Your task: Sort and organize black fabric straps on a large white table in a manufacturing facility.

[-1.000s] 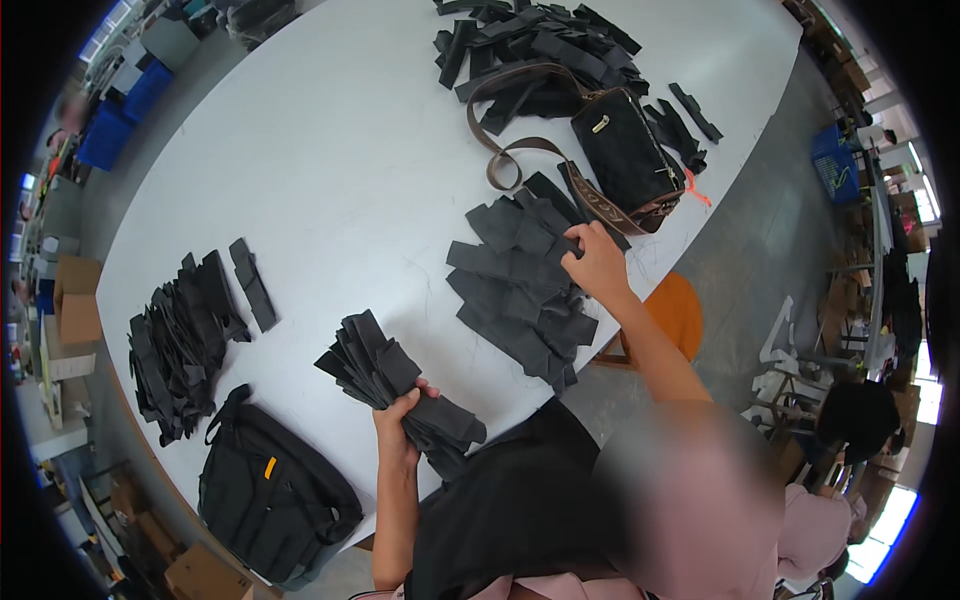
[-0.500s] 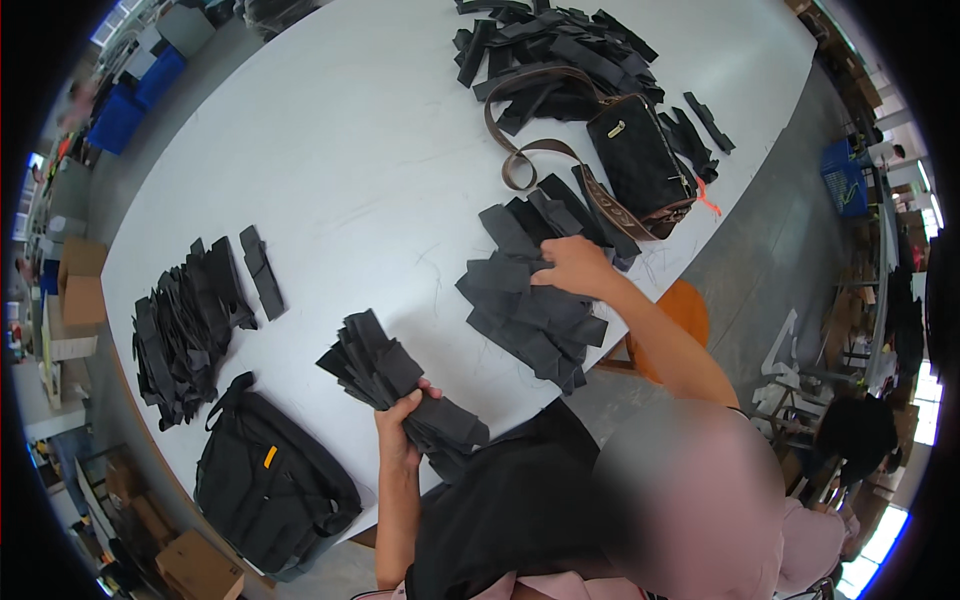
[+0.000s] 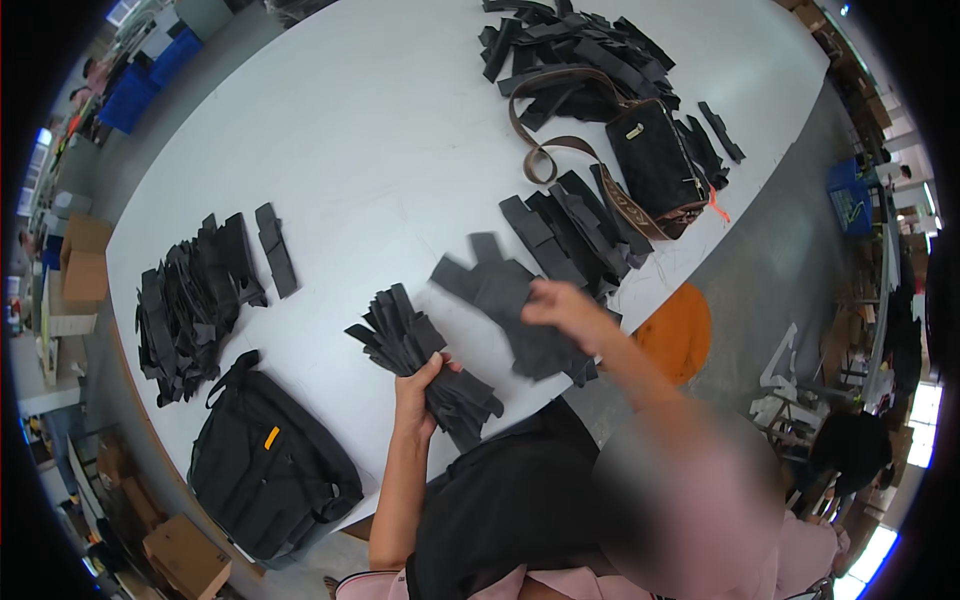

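My left hand [image 3: 425,388] is wrapped round a thick bundle of black fabric strips [image 3: 392,328], fanned out at its far end, above the near edge of the white table [image 3: 330,130]. To its right, my right hand [image 3: 568,312] grips several overlapping black strips [image 3: 495,290] by their right side. Motion blurs these strips and the fingers. Beyond them lies a row of loose black strips [image 3: 558,230] on the table. A few strip ends show under my right wrist at the table's edge.
At the left stand a heap of black strips [image 3: 190,310], a single strip [image 3: 276,250] and a black backpack [image 3: 270,465]. A dark shoulder bag [image 3: 655,155] rests at the right, near a large far pile [image 3: 580,50]. An orange stool [image 3: 682,335] is beside the table.
My right hand has moved left and nearer to me, pulling a group of strips away from the row and turning them. My left hand keeps its hold on the bundle. The view has shifted slightly.
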